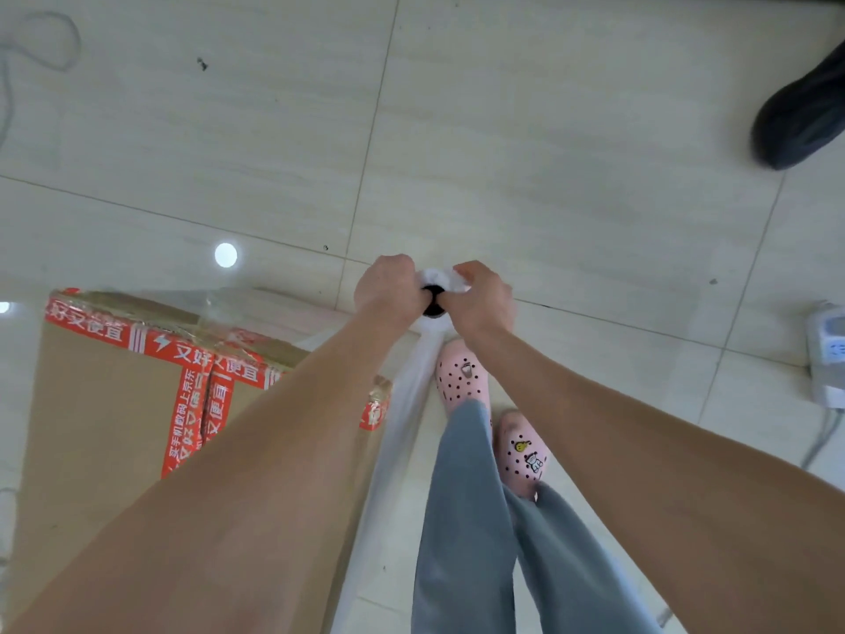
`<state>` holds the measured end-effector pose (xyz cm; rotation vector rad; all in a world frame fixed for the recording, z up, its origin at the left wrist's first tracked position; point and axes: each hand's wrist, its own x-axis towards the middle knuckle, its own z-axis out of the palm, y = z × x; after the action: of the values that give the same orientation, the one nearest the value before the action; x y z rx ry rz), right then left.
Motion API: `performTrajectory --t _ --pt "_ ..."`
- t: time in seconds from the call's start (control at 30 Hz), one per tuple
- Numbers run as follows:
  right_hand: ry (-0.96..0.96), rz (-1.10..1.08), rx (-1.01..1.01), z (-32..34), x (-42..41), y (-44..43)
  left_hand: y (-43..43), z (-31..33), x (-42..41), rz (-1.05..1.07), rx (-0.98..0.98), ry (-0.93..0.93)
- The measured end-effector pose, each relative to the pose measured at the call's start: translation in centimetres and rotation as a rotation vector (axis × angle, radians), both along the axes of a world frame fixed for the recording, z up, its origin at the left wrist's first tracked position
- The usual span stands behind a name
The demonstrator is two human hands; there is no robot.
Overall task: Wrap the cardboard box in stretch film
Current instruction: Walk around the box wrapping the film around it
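Cardboard box, sealed with red printed tape, stands on a tiled floor, clear film drawn across its far side. Just right of the box, the left hand and right hand grasp the top of an upright stretch film roll, one either side of its dark core. Pink clogs stand beside the box; a black shoe lies well away.

Black shoe top right, white power strip at right edge, grey cable top left, pale tiled floor
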<state>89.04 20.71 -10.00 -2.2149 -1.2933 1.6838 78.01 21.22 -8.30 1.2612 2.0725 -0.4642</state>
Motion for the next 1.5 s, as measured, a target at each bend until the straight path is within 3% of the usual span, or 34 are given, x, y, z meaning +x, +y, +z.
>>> performTrajectory --t 0.17,0.33,0.43,0.6,0.77,0.83,0.97,1.13,1.27,1.37,1.5 --pt "0.035 -0.104 -0.121 -0.2 -1.3 0.4 0.8 0.1 -1.4 0.065 -0.038 -0.055" --pt "-0.01 -0.021 -0.116 -0.3 -2.0 1.6 2.9 -0.4 -1.4 -0.244 0.012 -0.158" --pt "-0.041 0.053 -0.079 -0.3 -2.7 2.6 3.7 -0.6 -2.2 -0.264 0.026 -0.13" --pt "-0.051 0.193 0.023 0.1 -4.7 4.7 3.9 -1.0 -4.7 -0.045 0.041 -0.104" --pt "0.029 0.05 0.009 0.0 -6.6 5.6 3.8 -1.2 -6.8 0.238 0.019 -0.174" --pt "-0.039 0.006 -0.077 0.1 -6.8 5.4 4.1 -1.1 -7.1 0.252 0.002 -0.197" --pt "-0.017 -0.045 -0.113 0.1 -7.1 5.7 5.4 -1.0 -6.7 0.046 0.084 -0.186" --pt "-0.042 0.087 -0.078 0.3 -7.8 7.1 6.6 -1.3 -7.6 -0.022 0.103 -0.149" --pt "-0.042 0.203 -0.009 0.8 -9.1 8.8 6.7 -1.3 -9.2 0.132 0.053 -0.131" --pt "0.006 0.17 0.054 0.8 -10.3 9.3 6.5 -1.3 -10.3 0.343 0.049 -0.169" --pt "-0.034 0.117 -0.055 0.8 -11.1 9.5 6.8 -1.1 -11.3 0.427 0.003 -0.25"
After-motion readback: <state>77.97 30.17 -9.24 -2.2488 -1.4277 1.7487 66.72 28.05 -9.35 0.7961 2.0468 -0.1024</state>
